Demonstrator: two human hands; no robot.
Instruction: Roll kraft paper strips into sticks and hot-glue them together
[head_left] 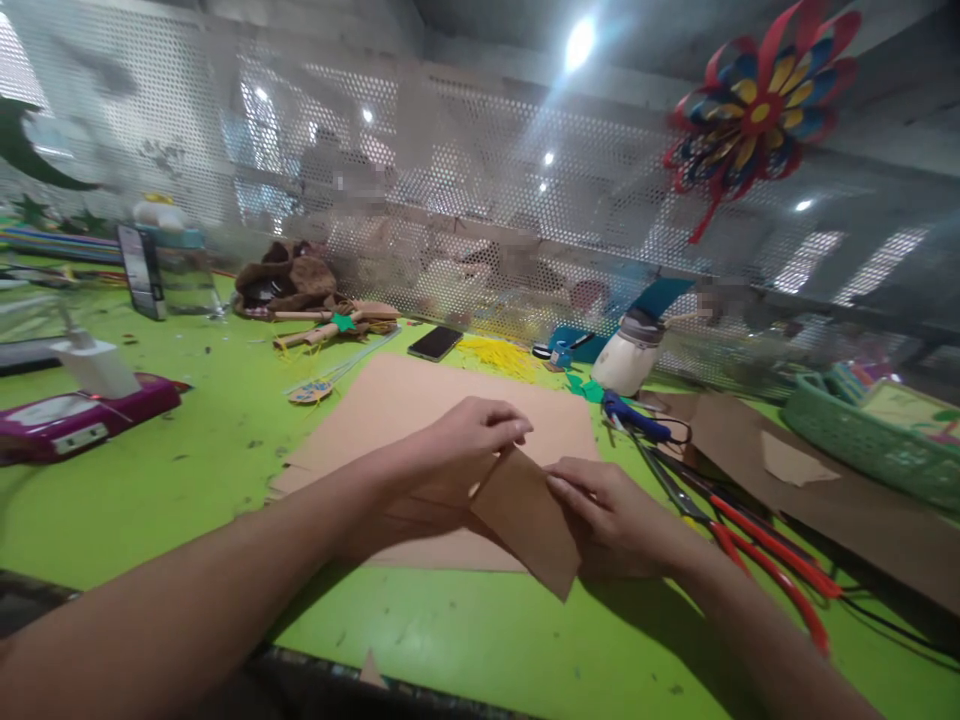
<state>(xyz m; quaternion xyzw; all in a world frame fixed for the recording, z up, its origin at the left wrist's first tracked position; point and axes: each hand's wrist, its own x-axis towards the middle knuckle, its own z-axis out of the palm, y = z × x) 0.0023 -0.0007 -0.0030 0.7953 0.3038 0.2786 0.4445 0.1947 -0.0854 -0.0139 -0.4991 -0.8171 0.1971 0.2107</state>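
Between my two hands, a small piece of brown cardboard (529, 515) is held tilted above larger sheets of brown paper (409, 400) on the green table. My left hand (472, 445) pinches its upper left edge, thumb and fingers close together. At the right edge, the fingers of my right hand (607, 505) are closed on the same piece, partly hidden behind it. Scissors with red-orange handles (776, 580) lie beside my right forearm, near a blue-handled tool (636, 415).
A green basket (877, 440) and brown cardboard sheets (720, 440) lie at right. Behind the paper are a phone (435, 343), yellow paper strips (496, 355) and a white jar (626, 355). A purple power strip (90, 415) sits left. A perforated screen (465, 170) stands behind the table.
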